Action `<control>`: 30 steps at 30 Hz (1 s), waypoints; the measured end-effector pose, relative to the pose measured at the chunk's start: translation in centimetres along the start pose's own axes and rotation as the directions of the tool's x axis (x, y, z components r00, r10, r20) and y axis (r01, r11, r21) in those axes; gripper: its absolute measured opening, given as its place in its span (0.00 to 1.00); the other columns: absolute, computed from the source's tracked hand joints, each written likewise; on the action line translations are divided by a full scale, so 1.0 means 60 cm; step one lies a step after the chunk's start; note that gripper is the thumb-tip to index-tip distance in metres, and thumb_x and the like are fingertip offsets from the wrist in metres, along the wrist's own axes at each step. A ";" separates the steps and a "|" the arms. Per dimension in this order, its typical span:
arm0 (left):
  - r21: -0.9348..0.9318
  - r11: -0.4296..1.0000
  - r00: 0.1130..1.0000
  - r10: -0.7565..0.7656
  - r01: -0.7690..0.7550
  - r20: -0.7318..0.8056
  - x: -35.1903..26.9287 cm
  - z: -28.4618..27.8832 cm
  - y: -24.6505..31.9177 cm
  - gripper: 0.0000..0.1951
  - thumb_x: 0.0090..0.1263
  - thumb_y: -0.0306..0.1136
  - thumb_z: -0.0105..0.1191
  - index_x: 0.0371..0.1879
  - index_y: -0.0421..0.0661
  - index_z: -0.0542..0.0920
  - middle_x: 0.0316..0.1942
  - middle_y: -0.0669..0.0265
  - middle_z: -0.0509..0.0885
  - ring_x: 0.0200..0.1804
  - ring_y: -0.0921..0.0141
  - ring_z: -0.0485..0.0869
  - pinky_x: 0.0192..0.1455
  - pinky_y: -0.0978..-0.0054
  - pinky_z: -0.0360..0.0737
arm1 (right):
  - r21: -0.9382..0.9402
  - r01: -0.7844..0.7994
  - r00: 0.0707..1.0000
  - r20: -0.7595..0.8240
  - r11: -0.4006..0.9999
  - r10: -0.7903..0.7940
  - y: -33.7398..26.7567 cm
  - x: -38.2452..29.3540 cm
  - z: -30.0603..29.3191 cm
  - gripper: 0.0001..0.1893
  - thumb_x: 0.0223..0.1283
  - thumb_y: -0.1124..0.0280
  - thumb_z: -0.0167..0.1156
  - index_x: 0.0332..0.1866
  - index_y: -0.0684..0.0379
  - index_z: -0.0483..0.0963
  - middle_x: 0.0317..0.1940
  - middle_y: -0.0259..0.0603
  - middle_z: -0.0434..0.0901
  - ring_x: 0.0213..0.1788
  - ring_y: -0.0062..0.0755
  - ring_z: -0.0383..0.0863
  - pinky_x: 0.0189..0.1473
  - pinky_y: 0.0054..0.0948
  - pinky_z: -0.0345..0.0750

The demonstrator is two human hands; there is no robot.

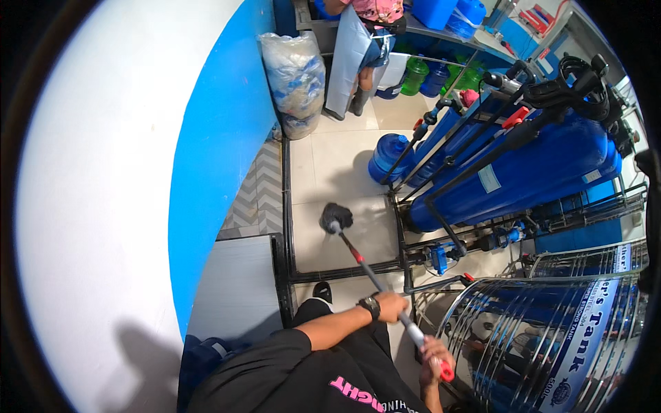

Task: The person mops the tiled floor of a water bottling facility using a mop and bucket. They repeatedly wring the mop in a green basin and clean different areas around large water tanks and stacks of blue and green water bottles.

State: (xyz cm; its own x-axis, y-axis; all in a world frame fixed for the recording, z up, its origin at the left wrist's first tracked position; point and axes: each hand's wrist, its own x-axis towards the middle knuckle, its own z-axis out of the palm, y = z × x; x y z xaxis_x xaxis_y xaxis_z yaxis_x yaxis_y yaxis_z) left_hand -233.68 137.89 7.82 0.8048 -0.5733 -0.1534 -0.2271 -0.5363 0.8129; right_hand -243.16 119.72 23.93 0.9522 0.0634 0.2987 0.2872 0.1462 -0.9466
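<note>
A mop with a grey and red handle [373, 276] slants across the lower middle of the view. Its dark mop head [335, 218] rests on the cream floor tiles [351, 248], past a run of black pipes. My left hand [392, 306], with a black watch on the wrist, is closed around the middle of the handle. Nearer the red end cap, my right hand [436, 357] grips the upper part of the handle. A blue water jug [391, 155] stands on the floor beyond the mop head, to its right.
Black pipes [343, 276] cross the floor before my shoe. Blue filter tanks [516, 170] and ribbed stainless steel tanks [537, 330] line the right. A stuffed plastic sack [297, 82] leans by the left wall. Another person [365, 77] in an apron and boots stands at the back counter.
</note>
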 end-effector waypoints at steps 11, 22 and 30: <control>-0.154 0.901 0.671 -0.408 0.405 -0.619 -0.124 -0.226 -0.213 0.40 0.66 0.38 0.66 0.77 0.41 0.64 0.72 0.39 0.69 0.74 0.45 0.70 0.77 0.56 0.70 | -0.132 0.110 0.889 0.456 0.985 -0.038 0.308 0.239 0.341 0.03 0.66 0.80 0.62 0.36 0.67 0.76 0.36 0.49 0.81 0.40 0.41 0.82 0.50 0.35 0.79; -0.088 0.915 0.666 -0.349 0.393 -0.659 -0.216 -0.134 -0.172 0.28 0.54 0.31 0.72 0.58 0.54 0.82 0.72 0.44 0.67 0.74 0.43 0.69 0.74 0.51 0.71 | -0.175 0.106 0.858 0.514 0.979 -0.001 0.199 0.073 0.278 0.07 0.59 0.81 0.64 0.31 0.62 0.72 0.34 0.47 0.80 0.43 0.46 0.83 0.69 0.51 0.73; -0.013 0.948 0.845 0.276 -0.317 -0.458 -0.139 -0.025 0.001 0.14 0.59 0.40 0.69 0.28 0.48 0.77 0.26 0.59 0.81 0.36 0.52 0.83 0.43 0.54 0.79 | -0.236 -0.237 0.769 0.546 0.942 0.331 -0.119 0.078 0.063 0.10 0.55 0.76 0.68 0.25 0.58 0.72 0.31 0.41 0.79 0.44 0.42 0.84 0.71 0.55 0.69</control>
State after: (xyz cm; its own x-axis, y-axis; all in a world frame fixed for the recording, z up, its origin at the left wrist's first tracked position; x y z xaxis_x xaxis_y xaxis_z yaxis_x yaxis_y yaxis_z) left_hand -239.57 143.58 10.00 0.8685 -0.3492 0.3517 -0.4631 -0.3188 0.8270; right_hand -241.16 122.67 32.54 0.7709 0.6367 -0.0171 0.0694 -0.1107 -0.9914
